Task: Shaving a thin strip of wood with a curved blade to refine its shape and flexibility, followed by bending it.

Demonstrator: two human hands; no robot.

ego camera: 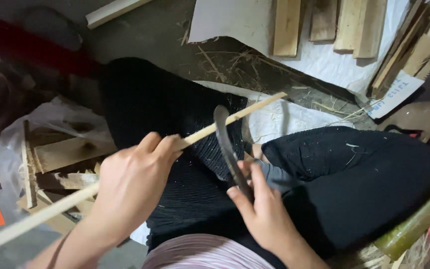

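- We have a long thin bamboo strip (125,172) running on a diagonal across our lap, from lower left up to upper right; its far tip ends over the white sheet (294,117) on the floor.
- A dark curved blade (227,149) crosses the strip just past our left knuckles, edge touching or very near the strip; we cannot tell if it is biting in.
- Left hand (133,187) is closed around the strip, fingers wrapped over the top, just beside the blade.
- Right hand (262,214) is closed on the lower end of the blade, thumb and fingers pinching it; the handle itself is hidden under the hand.
- Judgement: the step looks like shaving or splitting the strip. To do it well we keep the blade at a shallow angle, draw the strip steadily and keep the left fingers behind the edge, since they sit close to it.
- Judgement: the strip is long and flexible, so the free end may whip; bracing it on the knee should help.
- Black trousers (354,179) carry pale shavings.
- Wooden offcuts (65,152) lie at left, flat planks (347,22) at top right, and a green bamboo culm (414,224) at lower right.
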